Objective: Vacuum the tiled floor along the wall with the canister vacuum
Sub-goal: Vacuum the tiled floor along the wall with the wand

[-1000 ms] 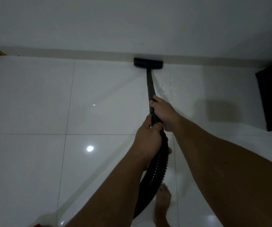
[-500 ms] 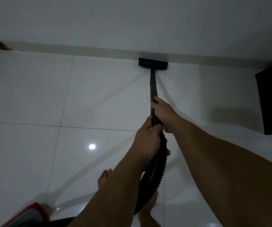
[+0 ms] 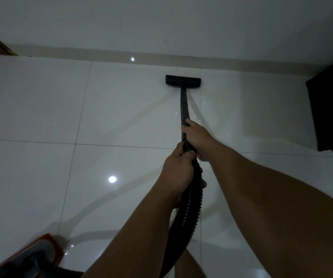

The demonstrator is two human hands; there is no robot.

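Since a second ago the floor head [image 3: 183, 82] has come back off the skirting: it touched the base of the wall [image 3: 161, 21] then, and a strip of bare tile now lies between them. More of the red canister [image 3: 29, 257] has slid in at the bottom left corner of the tiled floor [image 3: 41, 109]. A dark cabinet [image 3: 332, 105] stands at the floor's right edge.

This looks like the pull half of a stroke along the wall. The next move probably calls for pushing the head forward to the skirting again, shifted sideways to a fresh strip; pale specks beside the wand [image 3: 184, 105] suggest that patch needs another pass.

The right hand [image 3: 196, 140] is clamped round the wand, higher up. The left hand [image 3: 178, 172] is closed on the ribbed hose [image 3: 187, 213] just behind it.

The canister is cut off by the frame, and the hose's lower run vanishes behind the forearms. The dim light makes the debris hard to judge
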